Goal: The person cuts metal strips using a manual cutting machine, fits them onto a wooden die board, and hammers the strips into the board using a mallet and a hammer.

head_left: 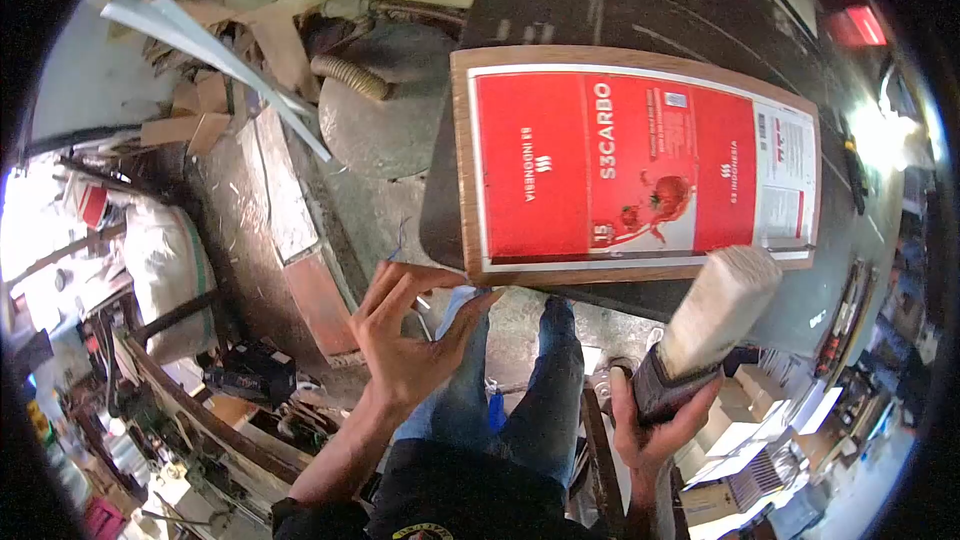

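Note:
A wooden board (460, 140) with a red and white printed sheet (640, 160) on its face lies on a dark table (560, 0). The thumb and forefinger of my left hand (415, 340) curve around a gap at the board's near left corner, the fingertips close to its edge. Gripped in my right hand (650, 425) is a pale wooden block (720, 310) with a dark wrap around its lower part. The block's top end is near the board's front right edge.
On the left are a white sack (170, 270), long pale strips (220, 60) and a ribbed hose (350, 77). Cardboard boxes (740, 410) stand at the lower right. A bright lamp (890, 135) shines at the right.

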The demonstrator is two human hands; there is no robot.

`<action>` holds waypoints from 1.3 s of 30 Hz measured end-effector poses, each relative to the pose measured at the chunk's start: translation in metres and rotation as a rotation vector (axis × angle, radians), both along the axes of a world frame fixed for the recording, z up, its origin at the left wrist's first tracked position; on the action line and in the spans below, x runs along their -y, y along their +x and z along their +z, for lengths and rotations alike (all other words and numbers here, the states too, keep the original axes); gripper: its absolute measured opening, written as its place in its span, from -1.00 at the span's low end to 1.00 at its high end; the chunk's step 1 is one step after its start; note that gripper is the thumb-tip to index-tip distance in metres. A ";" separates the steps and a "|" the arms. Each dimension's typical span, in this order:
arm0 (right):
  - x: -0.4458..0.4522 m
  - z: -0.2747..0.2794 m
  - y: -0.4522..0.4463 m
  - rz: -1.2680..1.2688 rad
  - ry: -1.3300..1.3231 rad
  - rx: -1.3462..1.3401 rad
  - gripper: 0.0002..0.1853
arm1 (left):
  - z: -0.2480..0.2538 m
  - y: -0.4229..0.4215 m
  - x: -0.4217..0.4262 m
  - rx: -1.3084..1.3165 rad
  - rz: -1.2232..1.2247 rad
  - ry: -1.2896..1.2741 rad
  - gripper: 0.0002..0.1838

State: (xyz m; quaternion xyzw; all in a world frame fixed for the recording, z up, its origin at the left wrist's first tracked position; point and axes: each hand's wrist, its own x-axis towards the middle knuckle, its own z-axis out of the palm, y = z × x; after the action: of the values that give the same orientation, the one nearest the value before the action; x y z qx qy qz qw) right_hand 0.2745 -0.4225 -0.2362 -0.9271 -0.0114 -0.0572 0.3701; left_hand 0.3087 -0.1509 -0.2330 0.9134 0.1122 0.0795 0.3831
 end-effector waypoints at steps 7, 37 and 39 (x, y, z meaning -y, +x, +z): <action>-0.033 -0.001 0.026 0.131 -0.067 -0.287 -0.04 | -0.030 -0.019 0.004 -0.264 0.309 -0.616 -0.74; 0.023 0.021 0.049 -0.127 0.141 -0.191 -0.27 | -0.002 0.042 0.028 0.077 -0.248 0.120 -0.55; 0.033 0.014 0.048 -0.196 0.090 0.082 -0.28 | -0.002 0.041 0.027 0.073 -0.242 0.160 -0.57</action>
State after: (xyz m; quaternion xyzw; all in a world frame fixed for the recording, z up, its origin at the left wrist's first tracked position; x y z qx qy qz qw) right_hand 0.3226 -0.4550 -0.2222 -0.9032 0.0668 -0.1313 0.4032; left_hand 0.3494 -0.1783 -0.2354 0.9444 -0.0196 0.0746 0.3196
